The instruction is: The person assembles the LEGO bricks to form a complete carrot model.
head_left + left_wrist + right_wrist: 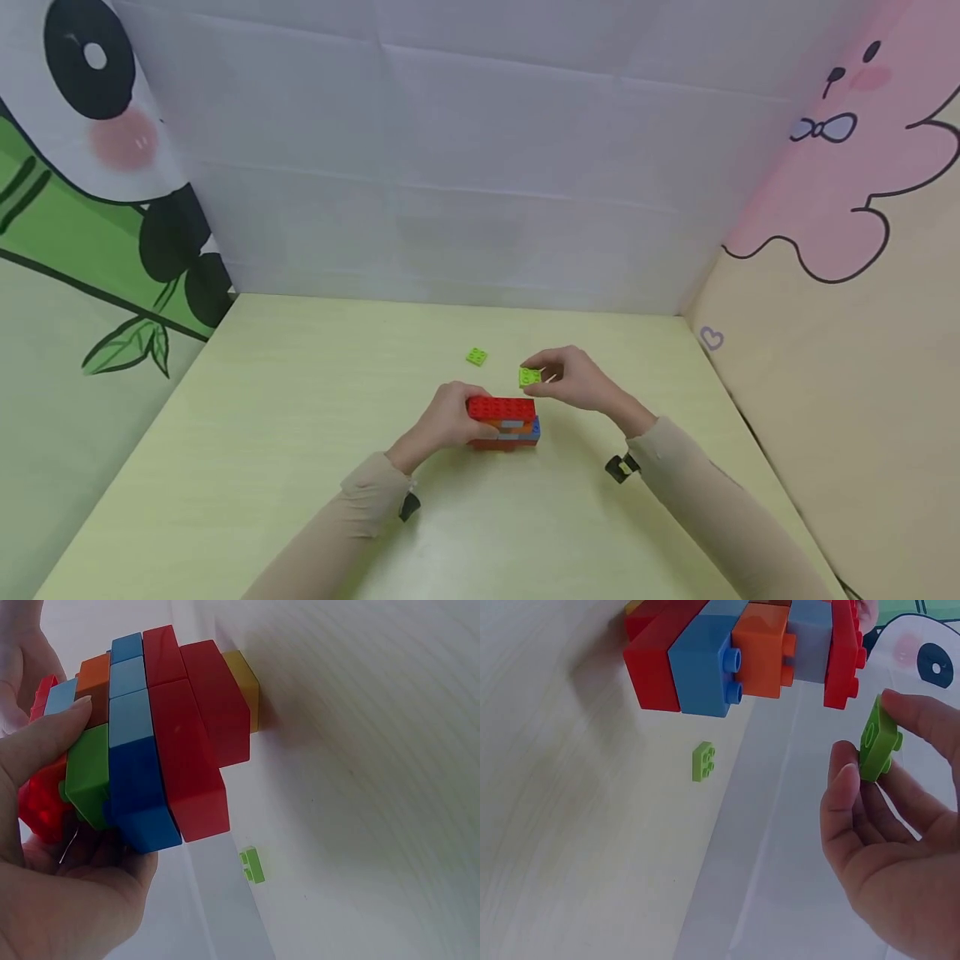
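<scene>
My left hand (447, 416) grips the left end of a stacked block of toy building bricks (502, 408), with the thumb along its front side. Red, blue, orange and green layers show in the left wrist view, where a yellow brick (244, 690) sits at the bottom of the stack (135, 757). Between its thumb and fingers my right hand (573, 379) pinches a thin lime-green brick (880, 741), held apart from the stack, just beyond its right end. A second lime-green brick (476, 357) lies studs up on the table behind the stack.
The pale yellow table (300, 375) meets a white cloth wall (465, 167) at its back edge. Printed side panels with a panda (90, 58) and a pink figure (885, 167) stand left and right. Both sleeves carry small black wrist cameras (622, 467).
</scene>
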`<state>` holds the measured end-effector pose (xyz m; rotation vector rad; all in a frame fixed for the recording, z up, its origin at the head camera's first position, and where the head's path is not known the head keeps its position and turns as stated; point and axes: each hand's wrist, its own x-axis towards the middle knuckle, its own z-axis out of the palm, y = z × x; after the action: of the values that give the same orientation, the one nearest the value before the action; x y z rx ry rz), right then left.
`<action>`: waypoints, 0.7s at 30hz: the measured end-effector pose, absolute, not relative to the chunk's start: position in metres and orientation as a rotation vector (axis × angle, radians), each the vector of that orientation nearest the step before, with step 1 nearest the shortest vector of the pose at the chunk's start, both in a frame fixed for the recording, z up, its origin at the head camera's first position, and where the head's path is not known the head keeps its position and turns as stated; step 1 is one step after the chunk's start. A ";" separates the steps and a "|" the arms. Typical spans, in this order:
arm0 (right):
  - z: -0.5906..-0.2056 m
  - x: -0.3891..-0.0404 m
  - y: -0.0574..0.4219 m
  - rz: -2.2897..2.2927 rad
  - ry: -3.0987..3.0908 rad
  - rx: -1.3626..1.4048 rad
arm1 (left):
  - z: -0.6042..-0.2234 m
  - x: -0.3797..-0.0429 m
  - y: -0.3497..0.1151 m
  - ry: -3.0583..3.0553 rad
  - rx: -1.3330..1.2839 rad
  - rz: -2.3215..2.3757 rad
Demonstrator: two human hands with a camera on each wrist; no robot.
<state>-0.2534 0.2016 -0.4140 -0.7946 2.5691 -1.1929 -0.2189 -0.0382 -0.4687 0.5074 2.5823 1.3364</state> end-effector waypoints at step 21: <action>-0.390 -0.213 0.204 -1.169 2.458 -0.891 | -0.468 -0.219 -0.039 2.588 0.521 1.333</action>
<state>-0.2125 0.2037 -0.3905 -0.8908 2.4584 -1.1695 -0.2189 -0.0385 -0.4683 0.5209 2.5877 1.3332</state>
